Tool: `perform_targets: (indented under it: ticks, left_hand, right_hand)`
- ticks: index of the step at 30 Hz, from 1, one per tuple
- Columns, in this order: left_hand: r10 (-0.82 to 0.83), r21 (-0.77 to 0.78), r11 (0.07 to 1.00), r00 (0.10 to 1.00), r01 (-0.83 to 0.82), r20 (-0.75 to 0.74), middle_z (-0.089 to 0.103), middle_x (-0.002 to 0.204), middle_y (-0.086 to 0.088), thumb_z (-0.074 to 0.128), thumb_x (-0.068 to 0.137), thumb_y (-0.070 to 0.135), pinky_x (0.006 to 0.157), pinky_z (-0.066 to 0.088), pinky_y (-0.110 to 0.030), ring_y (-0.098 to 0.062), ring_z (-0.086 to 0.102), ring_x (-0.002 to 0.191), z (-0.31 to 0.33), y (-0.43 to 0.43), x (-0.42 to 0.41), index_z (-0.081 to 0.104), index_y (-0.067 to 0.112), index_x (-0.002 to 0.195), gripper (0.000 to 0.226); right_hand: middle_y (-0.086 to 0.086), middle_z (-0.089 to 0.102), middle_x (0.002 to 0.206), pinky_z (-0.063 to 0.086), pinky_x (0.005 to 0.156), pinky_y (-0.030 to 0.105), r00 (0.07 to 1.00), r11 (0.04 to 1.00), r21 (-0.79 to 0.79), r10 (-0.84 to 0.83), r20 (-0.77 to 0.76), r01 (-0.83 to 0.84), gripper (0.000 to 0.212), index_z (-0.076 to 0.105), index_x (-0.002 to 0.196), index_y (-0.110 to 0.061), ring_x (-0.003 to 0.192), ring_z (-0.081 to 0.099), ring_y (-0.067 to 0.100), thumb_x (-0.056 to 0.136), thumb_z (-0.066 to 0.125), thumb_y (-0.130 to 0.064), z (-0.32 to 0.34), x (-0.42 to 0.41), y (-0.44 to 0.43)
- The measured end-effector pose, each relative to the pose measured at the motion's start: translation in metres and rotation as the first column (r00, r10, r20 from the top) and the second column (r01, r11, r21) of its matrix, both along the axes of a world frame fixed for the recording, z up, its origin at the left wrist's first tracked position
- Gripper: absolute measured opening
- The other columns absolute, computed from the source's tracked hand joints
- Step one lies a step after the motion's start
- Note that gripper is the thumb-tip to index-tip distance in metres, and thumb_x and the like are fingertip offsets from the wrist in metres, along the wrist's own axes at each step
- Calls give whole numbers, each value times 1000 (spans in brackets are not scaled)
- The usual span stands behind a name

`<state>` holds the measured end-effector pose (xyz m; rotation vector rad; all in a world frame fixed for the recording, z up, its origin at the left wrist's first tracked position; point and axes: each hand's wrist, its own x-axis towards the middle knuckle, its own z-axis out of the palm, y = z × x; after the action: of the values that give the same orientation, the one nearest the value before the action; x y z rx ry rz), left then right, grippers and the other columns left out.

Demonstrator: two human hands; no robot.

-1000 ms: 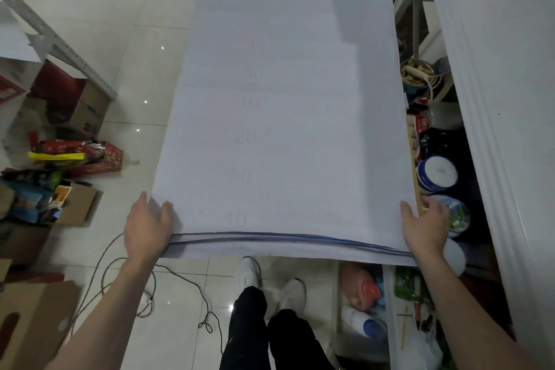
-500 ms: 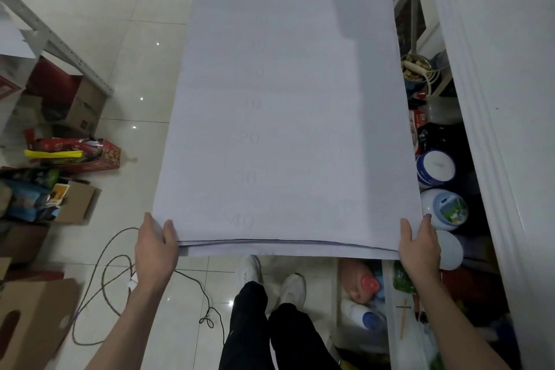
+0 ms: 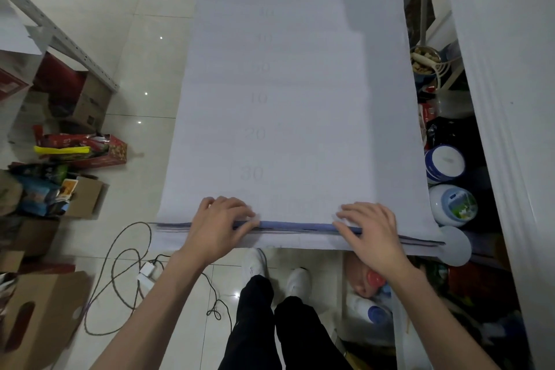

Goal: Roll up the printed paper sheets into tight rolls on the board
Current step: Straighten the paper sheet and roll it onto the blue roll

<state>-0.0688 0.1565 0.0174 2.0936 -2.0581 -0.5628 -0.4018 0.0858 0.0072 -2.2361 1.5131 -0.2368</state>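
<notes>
At near edge, centre of view: paper sheets (image 3: 285,99), a white stack, long, lying flat and running away from me; I read faint numerals 10, 20, 30 down the middle. The near edge is turned over into a thin blue curl (image 3: 294,225).

- Left hand (image 3: 219,228): on the curl left of centre, fingers (image 3: 237,207) bent and clamped over the paper. I cannot see the thumb.
- Right hand (image 3: 372,237): on the curl right of centre, fingers (image 3: 354,215) bent and clamped likewise.
- Floor, left: grey cable (image 3: 120,264) in loops, cardboard box (image 3: 39,315), red carton (image 3: 90,150).
- Floor, below the edge: white shoes (image 3: 255,264).
- Right of the stack: two round tubs (image 3: 444,162).
</notes>
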Motion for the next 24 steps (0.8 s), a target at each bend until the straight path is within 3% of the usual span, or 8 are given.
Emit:
perform_targets:
  ticks: [3,6,9,13,17,20,24]
  left_hand:
    - [-28,44,999,1000,28,4,59,79,16,46,98,49,78,24,-29,-10,47,71,7,-10,-3,58,33,73,32]
    - [20,122,993,995,-7,-101,55,78,17,59,98,34,80,27,-27,-6,44,70,12,-17,-6,58,30,81,17]
    - [64,176,984,984,-34,-165,58,78,19,68,91,33,79,29,-23,-2,50,73,17,-18,-6,58,34,80,15]
    - [337,366,907,880,-208,-335,68,72,16,76,81,24,63,39,-10,-1,59,71,25,-28,-4,69,31,69,16]
    - [456,507,833,796,-223,-398,74,78,10,73,81,21,70,50,-23,-6,67,76,33,-43,1,74,26,73,9]
    - [397,481,854,848,-200,-351,72,81,12,72,81,24,80,53,-31,-11,67,82,35,-61,4,68,30,81,7]
    - [65,174,984,972,-25,-226,66,85,12,58,91,23,89,41,-36,-13,61,80,28,-77,1,54,36,90,13]
  right_hand:
    - [-24,69,105,25,94,28,1000,999,46,14,-6,-14,37,74,89,-36,104,60,6,91,42,-56,5,7,-8]
    - [-32,63,105,24,95,28,995,980,172,99,-5,-96,35,72,95,-40,103,55,0,93,42,-58,12,9,-16]
    - [-30,64,109,24,98,29,986,946,285,165,-14,-154,17,71,98,-41,103,57,2,98,55,-44,17,12,-19]
    - [-28,69,100,40,101,37,994,925,366,77,83,-102,16,74,90,-33,99,62,1,97,59,-32,23,15,-27]
    - [-21,68,102,40,105,36,1000,898,440,-6,31,-8,19,73,96,-28,105,61,8,99,55,-26,36,22,-40]
    - [-20,68,102,39,106,36,999,894,446,-47,3,41,19,68,93,-35,106,60,10,100,52,-27,37,29,-52]
    - [-13,70,100,33,102,32,995,919,387,-95,34,74,21,62,102,-37,102,61,15,102,48,-22,29,39,-66]
